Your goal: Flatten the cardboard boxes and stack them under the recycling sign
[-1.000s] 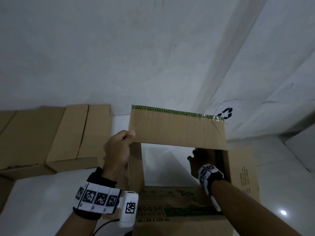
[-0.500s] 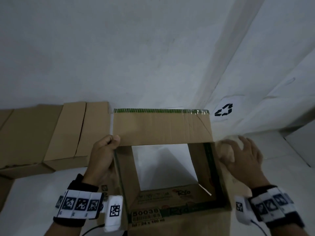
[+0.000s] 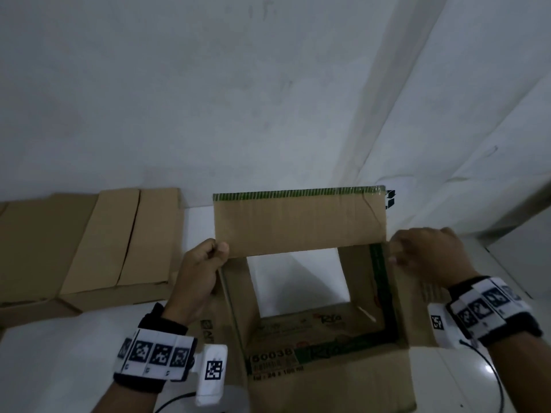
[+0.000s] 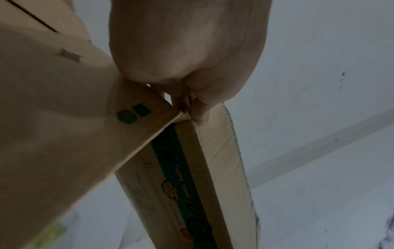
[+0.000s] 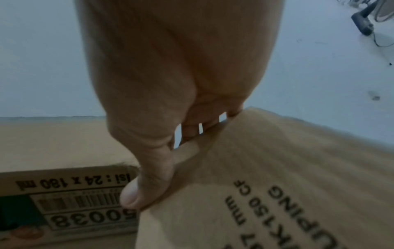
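An open-ended brown cardboard box [image 3: 298,225] with green print stands on the white floor; I see the floor straight through it. My left hand [image 3: 205,263] pinches its far left top corner, and the pinched box corner [image 4: 183,114] shows close up in the left wrist view. My right hand [image 3: 417,251] grips the far right corner with the thumb on the side flap [image 5: 266,185], whose printed label is upside down. The black recycling sign [image 3: 390,199] on the right wall peeks out behind the box's back flap.
Flattened cardboard boxes [image 3: 89,248] lie on the floor along the back wall at the left. White walls meet in a corner behind the box. A dark fan base and cable [image 5: 362,25] stand far off in the right wrist view.
My right hand came out of the box interior, passed over the right flap with spread fingers, and now grips the far right corner. The box swung squarer to me, covering most of the sign.
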`<state>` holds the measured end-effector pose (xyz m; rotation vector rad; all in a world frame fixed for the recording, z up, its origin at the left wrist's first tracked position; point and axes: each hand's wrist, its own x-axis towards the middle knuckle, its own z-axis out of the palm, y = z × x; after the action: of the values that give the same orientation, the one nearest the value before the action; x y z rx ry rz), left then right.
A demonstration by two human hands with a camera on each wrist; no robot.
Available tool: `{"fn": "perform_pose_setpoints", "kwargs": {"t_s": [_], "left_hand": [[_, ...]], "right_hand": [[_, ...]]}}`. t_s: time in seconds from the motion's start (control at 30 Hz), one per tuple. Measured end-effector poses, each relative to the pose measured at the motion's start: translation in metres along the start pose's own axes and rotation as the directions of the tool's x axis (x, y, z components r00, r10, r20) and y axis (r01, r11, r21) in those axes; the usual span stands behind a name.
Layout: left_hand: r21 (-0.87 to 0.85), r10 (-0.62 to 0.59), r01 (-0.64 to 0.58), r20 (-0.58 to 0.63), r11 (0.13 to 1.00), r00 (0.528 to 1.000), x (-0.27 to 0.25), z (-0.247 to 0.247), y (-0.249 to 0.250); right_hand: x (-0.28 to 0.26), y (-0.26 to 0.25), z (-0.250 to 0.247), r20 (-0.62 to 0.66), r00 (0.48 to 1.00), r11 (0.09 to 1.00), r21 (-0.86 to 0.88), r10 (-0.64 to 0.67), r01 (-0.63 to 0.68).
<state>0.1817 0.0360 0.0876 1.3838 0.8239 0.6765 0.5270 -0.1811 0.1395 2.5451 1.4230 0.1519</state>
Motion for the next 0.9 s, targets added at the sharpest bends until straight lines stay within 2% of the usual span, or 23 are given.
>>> {"fn": "perform_pose_setpoints", "kwargs": {"t_s": [0.13, 0.2, 0.27, 0.37, 0.5, 0.6, 0.67, 0.73, 0.77, 0.8, 0.83, 0.9], "left_hand": [[0.06, -0.021, 0.02, 0.021, 0.998, 1.0, 0.003, 0.005, -0.004], [0.079, -0.044, 0.046, -0.022, 0.996, 0.999, 0.004, 0.004, -0.01], [0.084, -0.083, 0.087, -0.055, 0.993, 0.995, 0.004, -0.001, -0.022], [0.103, -0.132, 0.143, -0.107, 0.984, 0.986, -0.006, -0.014, -0.045], [0.17, -0.224, 0.257, -0.191, 0.951, 0.956, -0.033, -0.048, -0.104], [0.093, -0.4, 0.421, -0.188, 0.902, 0.897, -0.054, -0.065, -0.143], [0.049, -0.498, 0.512, -0.173, 0.857, 0.85, -0.067, -0.07, -0.163], [0.128, -0.526, 0.547, -0.162, 0.828, 0.835, -0.077, -0.079, -0.185], [0.225, -0.517, 0.533, -0.132, 0.815, 0.846, -0.081, -0.083, -0.196], [0.332, -0.494, 0.488, -0.07, 0.807, 0.866, -0.085, -0.087, -0.208], [0.433, -0.477, 0.426, 0.011, 0.795, 0.879, -0.089, -0.09, -0.217], [0.641, -0.424, 0.272, 0.092, 0.718, 0.901, -0.097, -0.102, -0.24]], "right_hand": [[0.01, 0.001, -0.027, -0.172, 0.983, 0.993, -0.093, 0.058, -0.075], [0.014, -0.006, -0.034, -0.178, 0.982, 0.989, -0.116, 0.068, -0.09], [0.015, -0.018, -0.028, -0.154, 0.983, 0.989, -0.094, 0.097, -0.112], [0.014, -0.044, 0.012, -0.079, 0.994, 0.997, 0.019, 0.075, -0.074], [-0.001, -0.086, 0.078, 0.13, 0.991, 0.96, 0.279, -0.011, -0.026], [-0.03, -0.12, 0.132, 0.199, 0.979, 0.883, 0.466, -0.049, -0.05], [-0.05, -0.135, 0.171, 0.217, 0.975, 0.774, 0.625, -0.049, -0.1], [-0.066, -0.147, 0.191, 0.281, 0.959, 0.659, 0.728, -0.04, -0.186], [-0.074, -0.151, 0.196, 0.33, 0.943, 0.617, 0.749, -0.033, -0.241], [-0.083, -0.154, 0.198, 0.376, 0.925, 0.619, 0.739, -0.049, -0.267], [-0.091, -0.157, 0.203, 0.399, 0.911, 0.649, 0.722, -0.104, -0.242], [-0.104, -0.16, 0.214, 0.445, 0.876, 0.736, 0.654, -0.185, -0.176]]}}
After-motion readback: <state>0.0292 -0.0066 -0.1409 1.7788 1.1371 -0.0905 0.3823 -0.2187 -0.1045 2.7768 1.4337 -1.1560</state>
